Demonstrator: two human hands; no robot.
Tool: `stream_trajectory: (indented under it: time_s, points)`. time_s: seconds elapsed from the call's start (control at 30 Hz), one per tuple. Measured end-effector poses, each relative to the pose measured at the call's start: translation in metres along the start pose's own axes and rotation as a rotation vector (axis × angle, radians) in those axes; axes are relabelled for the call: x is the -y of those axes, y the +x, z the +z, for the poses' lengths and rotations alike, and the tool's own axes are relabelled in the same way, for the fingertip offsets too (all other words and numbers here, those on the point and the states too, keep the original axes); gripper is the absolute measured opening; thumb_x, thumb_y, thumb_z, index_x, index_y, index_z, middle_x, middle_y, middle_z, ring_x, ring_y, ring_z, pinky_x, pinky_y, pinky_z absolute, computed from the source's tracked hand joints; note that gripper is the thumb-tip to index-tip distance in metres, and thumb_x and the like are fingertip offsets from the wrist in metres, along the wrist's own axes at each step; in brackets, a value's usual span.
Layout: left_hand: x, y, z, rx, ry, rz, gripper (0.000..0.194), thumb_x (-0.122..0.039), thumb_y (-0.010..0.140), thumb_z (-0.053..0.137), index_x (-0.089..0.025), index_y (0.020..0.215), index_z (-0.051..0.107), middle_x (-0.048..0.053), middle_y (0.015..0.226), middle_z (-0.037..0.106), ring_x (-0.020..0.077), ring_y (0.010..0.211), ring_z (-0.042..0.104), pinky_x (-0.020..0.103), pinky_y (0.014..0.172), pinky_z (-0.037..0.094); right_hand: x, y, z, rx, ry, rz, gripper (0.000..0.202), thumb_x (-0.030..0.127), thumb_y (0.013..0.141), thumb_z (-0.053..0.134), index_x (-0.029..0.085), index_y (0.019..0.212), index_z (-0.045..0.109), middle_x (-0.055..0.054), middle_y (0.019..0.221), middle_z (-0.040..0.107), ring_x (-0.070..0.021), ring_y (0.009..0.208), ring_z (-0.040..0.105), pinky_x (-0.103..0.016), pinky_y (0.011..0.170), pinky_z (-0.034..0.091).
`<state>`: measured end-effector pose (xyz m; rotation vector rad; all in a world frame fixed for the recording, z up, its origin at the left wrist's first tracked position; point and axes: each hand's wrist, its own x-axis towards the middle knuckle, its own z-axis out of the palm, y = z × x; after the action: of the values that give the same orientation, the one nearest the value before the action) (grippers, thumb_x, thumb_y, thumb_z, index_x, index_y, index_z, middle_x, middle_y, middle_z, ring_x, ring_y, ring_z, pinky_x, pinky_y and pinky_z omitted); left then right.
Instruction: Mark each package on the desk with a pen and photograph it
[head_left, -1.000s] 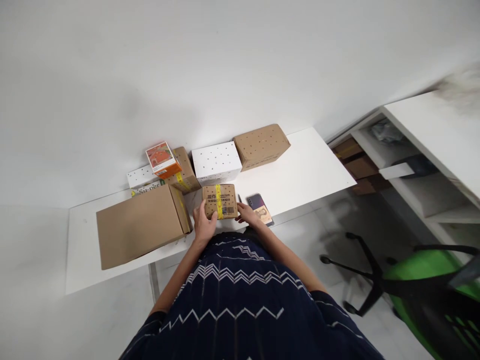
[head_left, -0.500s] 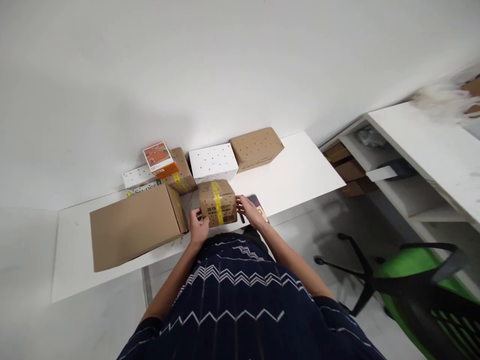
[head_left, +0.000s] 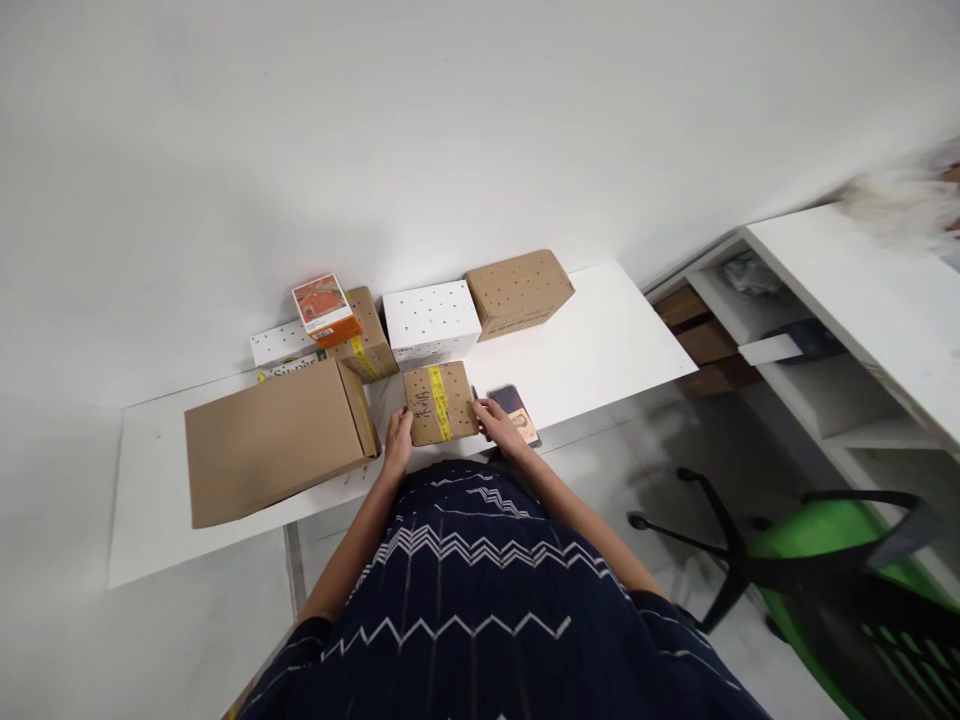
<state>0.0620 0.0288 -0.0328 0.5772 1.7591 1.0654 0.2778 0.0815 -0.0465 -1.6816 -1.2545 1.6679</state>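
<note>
A small brown carton (head_left: 421,404) with yellow tape down its middle and dark handwriting on its left part lies near the table's front edge. Its dotted top face is up. My left hand (head_left: 399,438) grips its left side, and my right hand (head_left: 496,422) holds its right side with fingers bent at the edge. Just right of the carton, a phone (head_left: 516,412) with a picture on its back lies partly behind my right hand. A dark pen-like item beside it is mostly covered by my fingers.
Left on the white table (head_left: 150,500) lies a large brown box (head_left: 277,440). Behind stand an orange box (head_left: 327,308) atop a taped carton (head_left: 369,335), a white dotted box (head_left: 431,315) and a brown box (head_left: 517,290). A green chair (head_left: 817,540) and shelf unit (head_left: 847,290) are at right.
The small carton has been tipped between my hands: its printed side faced me before, and now the flat top with handwriting shows. The view has shifted slightly.
</note>
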Motion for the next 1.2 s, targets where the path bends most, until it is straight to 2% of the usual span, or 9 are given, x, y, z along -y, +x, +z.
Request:
stream_trajectory:
  time_s: [0.07, 0.17, 0.33, 0.57, 0.73, 0.83, 0.9, 1.03, 1.2]
  points:
    - [-0.002, 0.006, 0.005, 0.015, 0.035, 0.082, 0.039, -0.045, 0.087, 0.056, -0.02, 0.117, 0.062, 0.011, 0.126, 0.066, 0.0257, 0.121, 0.06, 0.039, 0.102, 0.047, 0.006, 0.0, 0.0, 0.012, -0.022, 0.01, 0.054, 0.061, 0.085, 0.054, 0.021, 0.122, 0.057, -0.007, 0.108, 0.068, -0.0162, 0.083, 0.063, -0.027, 0.068, 0.049]
    - [-0.004, 0.015, 0.012, -0.004, 0.084, 0.104, 0.05, -0.049, 0.084, 0.063, -0.019, 0.123, 0.059, 0.013, 0.126, 0.066, 0.0273, 0.121, 0.06, 0.039, 0.103, 0.046, 0.015, -0.001, 0.001, 0.03, -0.067, 0.014, 0.063, 0.06, 0.083, 0.06, 0.02, 0.131, 0.054, -0.008, 0.108, 0.068, -0.0174, 0.084, 0.064, -0.028, 0.069, 0.051]
    - [-0.006, 0.028, 0.02, -0.047, 0.195, 0.106, 0.067, -0.045, 0.069, 0.081, -0.017, 0.124, 0.055, 0.017, 0.127, 0.064, 0.029, 0.122, 0.059, 0.039, 0.104, 0.045, 0.022, 0.001, 0.008, 0.003, -0.115, 0.038, 0.062, 0.054, 0.082, 0.064, 0.017, 0.13, 0.056, -0.008, 0.102, 0.069, -0.0196, 0.089, 0.067, -0.028, 0.072, 0.053]
    - [-0.005, 0.028, 0.024, -0.104, 0.353, 0.116, 0.072, -0.047, 0.066, 0.082, -0.02, 0.124, 0.05, 0.017, 0.13, 0.056, 0.0308, 0.124, 0.055, 0.045, 0.105, 0.043, 0.016, 0.004, 0.013, -0.013, -0.044, 0.057, 0.061, 0.052, 0.08, 0.065, 0.019, 0.131, 0.055, -0.008, 0.101, 0.069, -0.0214, 0.087, 0.068, -0.029, 0.07, 0.054]
    - [-0.003, 0.029, 0.023, -0.101, 0.383, 0.123, 0.072, -0.047, 0.067, 0.08, -0.02, 0.125, 0.048, 0.017, 0.128, 0.056, 0.0315, 0.123, 0.055, 0.046, 0.105, 0.043, 0.012, 0.004, 0.012, -0.013, -0.106, -0.018, 0.056, 0.052, 0.085, 0.06, 0.018, 0.13, 0.057, -0.009, 0.104, 0.07, -0.0216, 0.092, 0.068, -0.03, 0.075, 0.054]
    - [-0.003, 0.028, 0.021, -0.085, 0.369, 0.166, 0.073, -0.046, 0.071, 0.078, -0.019, 0.129, 0.045, 0.018, 0.131, 0.055, 0.0303, 0.125, 0.055, 0.046, 0.106, 0.043, 0.005, 0.005, 0.004, -0.012, -0.239, -0.026, 0.049, 0.054, 0.096, 0.041, 0.019, 0.122, 0.061, -0.009, 0.105, 0.071, -0.0194, 0.09, 0.069, -0.028, 0.075, 0.053]
    - [-0.002, 0.026, 0.02, -0.09, 0.363, 0.186, 0.076, -0.047, 0.072, 0.076, -0.017, 0.133, 0.042, 0.02, 0.135, 0.053, 0.0302, 0.127, 0.053, 0.046, 0.108, 0.042, 0.0, 0.009, -0.003, -0.066, -0.386, -0.014, 0.046, 0.05, 0.1, 0.036, 0.017, 0.114, 0.064, -0.011, 0.108, 0.07, -0.0209, 0.098, 0.068, -0.03, 0.082, 0.051]
    - [-0.003, 0.021, 0.022, -0.11, 0.371, 0.204, 0.08, -0.049, 0.074, 0.075, -0.016, 0.138, 0.038, 0.021, 0.14, 0.049, 0.0305, 0.132, 0.05, 0.045, 0.11, 0.04, -0.011, 0.022, -0.006, -0.096, -0.571, 0.044, 0.026, 0.028, 0.094, 0.054, 0.01, 0.109, 0.064, -0.023, 0.123, 0.062, -0.0301, 0.115, 0.06, -0.04, 0.099, 0.043]
    - [-0.005, 0.016, 0.024, -0.137, 0.401, 0.222, 0.085, -0.051, 0.076, 0.073, -0.019, 0.143, 0.033, 0.02, 0.148, 0.041, 0.0314, 0.137, 0.044, 0.045, 0.114, 0.036, -0.019, 0.037, 0.007, -0.049, -0.665, 0.104, 0.024, 0.017, 0.093, 0.05, 0.011, 0.114, 0.062, -0.026, 0.123, 0.06, -0.0318, 0.109, 0.064, -0.046, 0.094, 0.043]
